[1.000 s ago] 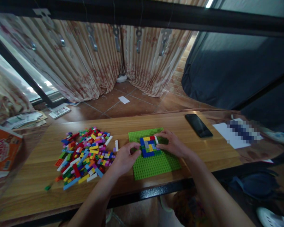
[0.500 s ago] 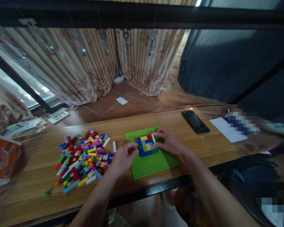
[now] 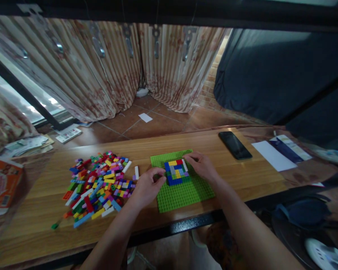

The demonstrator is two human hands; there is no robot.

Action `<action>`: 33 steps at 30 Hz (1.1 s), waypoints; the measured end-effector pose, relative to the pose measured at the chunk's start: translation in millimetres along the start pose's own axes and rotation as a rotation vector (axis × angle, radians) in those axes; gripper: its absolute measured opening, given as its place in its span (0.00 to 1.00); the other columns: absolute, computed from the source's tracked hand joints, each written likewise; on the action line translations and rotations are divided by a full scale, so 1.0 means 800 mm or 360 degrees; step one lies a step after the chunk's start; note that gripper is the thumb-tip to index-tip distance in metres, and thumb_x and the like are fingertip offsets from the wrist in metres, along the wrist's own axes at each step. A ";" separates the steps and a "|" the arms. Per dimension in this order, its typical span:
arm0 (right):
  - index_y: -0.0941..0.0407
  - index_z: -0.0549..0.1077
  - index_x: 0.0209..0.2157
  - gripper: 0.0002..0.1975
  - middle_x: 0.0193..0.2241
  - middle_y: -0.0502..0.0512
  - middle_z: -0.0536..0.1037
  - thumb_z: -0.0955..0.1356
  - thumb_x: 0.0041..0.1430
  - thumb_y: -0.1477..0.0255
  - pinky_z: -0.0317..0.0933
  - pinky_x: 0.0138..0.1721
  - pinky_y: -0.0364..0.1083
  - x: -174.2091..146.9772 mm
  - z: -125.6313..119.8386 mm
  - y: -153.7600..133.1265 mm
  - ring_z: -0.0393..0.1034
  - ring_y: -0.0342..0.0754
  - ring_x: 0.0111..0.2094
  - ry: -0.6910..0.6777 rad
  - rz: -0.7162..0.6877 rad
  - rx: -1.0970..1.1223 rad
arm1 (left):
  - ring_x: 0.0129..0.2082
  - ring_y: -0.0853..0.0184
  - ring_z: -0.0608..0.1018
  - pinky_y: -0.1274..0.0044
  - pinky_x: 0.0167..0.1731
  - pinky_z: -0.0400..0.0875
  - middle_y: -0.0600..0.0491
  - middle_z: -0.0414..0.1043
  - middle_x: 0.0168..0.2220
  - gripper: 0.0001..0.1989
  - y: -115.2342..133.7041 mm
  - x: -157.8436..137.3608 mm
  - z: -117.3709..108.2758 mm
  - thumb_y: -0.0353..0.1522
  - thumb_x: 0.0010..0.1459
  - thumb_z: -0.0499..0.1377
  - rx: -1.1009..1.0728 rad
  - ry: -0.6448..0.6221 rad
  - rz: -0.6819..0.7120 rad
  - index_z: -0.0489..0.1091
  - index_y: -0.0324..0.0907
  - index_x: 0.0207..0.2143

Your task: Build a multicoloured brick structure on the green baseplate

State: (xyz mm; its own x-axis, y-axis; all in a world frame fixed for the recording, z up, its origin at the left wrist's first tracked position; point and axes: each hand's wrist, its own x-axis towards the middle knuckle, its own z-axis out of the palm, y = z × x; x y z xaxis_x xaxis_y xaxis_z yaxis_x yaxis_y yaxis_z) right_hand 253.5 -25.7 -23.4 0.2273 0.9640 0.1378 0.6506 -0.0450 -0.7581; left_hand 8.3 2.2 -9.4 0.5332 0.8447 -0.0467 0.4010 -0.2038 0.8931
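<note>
A green studded baseplate (image 3: 171,200) lies on the table under both hands. On it sits a flat block of toy bricks (image 3: 174,182), with blue along the left and near sides and yellow, red, grey and green parts. A white brick (image 3: 185,165) forms its far right edge. My left hand (image 3: 150,186) rests at the block's left side, thumb and forefinger apart with nothing visible between them. My right hand (image 3: 202,166) is at the far right corner, its fingertips close by the white brick's far end. Its fingers are bent and loosely apart, and no brick shows in them.
Left of the baseplate spreads a heap of loose coloured bricks (image 3: 98,187). A single white brick (image 3: 136,172) lies between heap and plate. On the right are a black phone (image 3: 235,145) and white paper (image 3: 273,155). An orange box (image 3: 2,187) stands at the far left.
My right hand has lifted off the white brick's side and shifted toward the block's far corner, uncovering the right edge. My left hand stays almost in place. The camera view has tilted slightly.
</note>
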 end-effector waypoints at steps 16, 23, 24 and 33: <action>0.53 0.79 0.30 0.14 0.32 0.53 0.80 0.64 0.58 0.62 0.62 0.39 0.48 -0.007 0.016 -0.010 0.72 0.49 0.35 0.0115 0.0122 -0.0231 | 0.35 0.66 0.77 0.75 0.36 0.70 0.50 0.77 0.37 0.09 0.001 -0.002 0.005 0.29 0.57 0.56 0.0123 0.0054 0.0012 0.73 0.40 0.39; 0.53 0.78 0.28 0.13 0.31 0.53 0.80 0.63 0.59 0.65 0.60 0.42 0.49 -0.015 0.024 -0.027 0.70 0.50 0.36 0.0249 0.0083 -0.0335 | 0.30 0.66 0.75 0.75 0.33 0.69 0.51 0.76 0.36 0.09 0.006 -0.005 0.004 0.31 0.56 0.57 0.0260 0.0059 0.0006 0.72 0.40 0.39; 0.53 0.78 0.28 0.13 0.32 0.54 0.81 0.63 0.59 0.65 0.60 0.43 0.50 -0.016 0.025 -0.028 0.70 0.50 0.36 0.0267 0.0074 -0.0336 | 0.30 0.67 0.75 0.75 0.32 0.68 0.51 0.76 0.36 0.09 0.007 -0.005 0.003 0.31 0.56 0.57 0.0278 0.0060 0.0000 0.72 0.40 0.39; 0.56 0.78 0.33 0.20 0.33 0.57 0.80 0.59 0.64 0.61 0.62 0.41 0.48 -0.012 0.018 -0.016 0.72 0.50 0.37 0.0296 0.0041 -0.0185 | 0.33 0.66 0.76 0.75 0.35 0.70 0.50 0.76 0.38 0.10 0.002 -0.006 0.003 0.31 0.57 0.56 0.0173 0.0041 0.0022 0.72 0.40 0.40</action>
State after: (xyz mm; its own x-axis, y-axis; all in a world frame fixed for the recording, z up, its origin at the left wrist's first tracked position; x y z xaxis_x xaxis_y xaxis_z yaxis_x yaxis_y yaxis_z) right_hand 233.0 -30.8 -24.2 0.3676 0.8977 0.2430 0.7196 -0.1090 -0.6858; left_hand 7.8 -3.4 -8.8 0.5204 0.8536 -0.0216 0.4729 -0.2670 0.8397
